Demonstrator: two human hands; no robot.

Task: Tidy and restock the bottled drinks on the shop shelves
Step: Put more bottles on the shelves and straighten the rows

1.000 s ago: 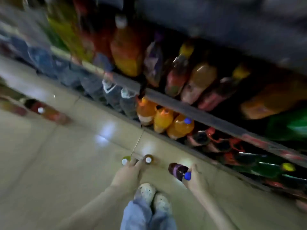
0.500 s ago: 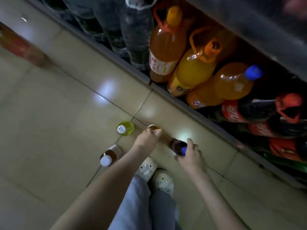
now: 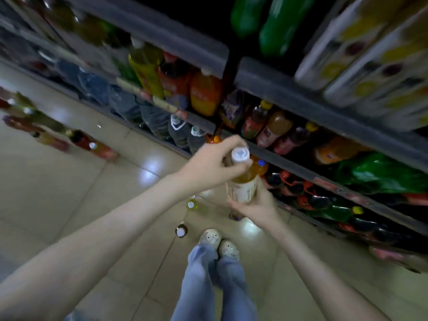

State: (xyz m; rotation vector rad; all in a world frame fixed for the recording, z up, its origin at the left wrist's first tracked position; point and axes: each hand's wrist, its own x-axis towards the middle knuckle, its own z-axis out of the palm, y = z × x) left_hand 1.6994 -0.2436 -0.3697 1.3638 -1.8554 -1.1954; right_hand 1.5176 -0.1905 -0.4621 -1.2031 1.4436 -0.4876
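Note:
Both hands hold an amber drink bottle (image 3: 243,185) with a white cap and pale label, upright in front of the lower shelves. My left hand (image 3: 213,166) grips its neck just under the cap. My right hand (image 3: 256,206) wraps around its lower body from below. On the floor tiles beneath stand a yellow-green bottle (image 3: 192,204), a brown bottle with a white cap (image 3: 181,230) and a dark bottle (image 3: 236,216), partly hidden by my right wrist.
Grey shelves (image 3: 301,166) run diagonally on the right, packed with orange, red, green and water bottles. A row of several bottles (image 3: 92,147) stands on the floor at left. My feet (image 3: 218,243) are close to the loose bottles.
Both hands rose from the floor with the amber bottle. My right hand let go of the dark blue-capped bottle, which now stands on the tiles. The view tilted up to the shelves.

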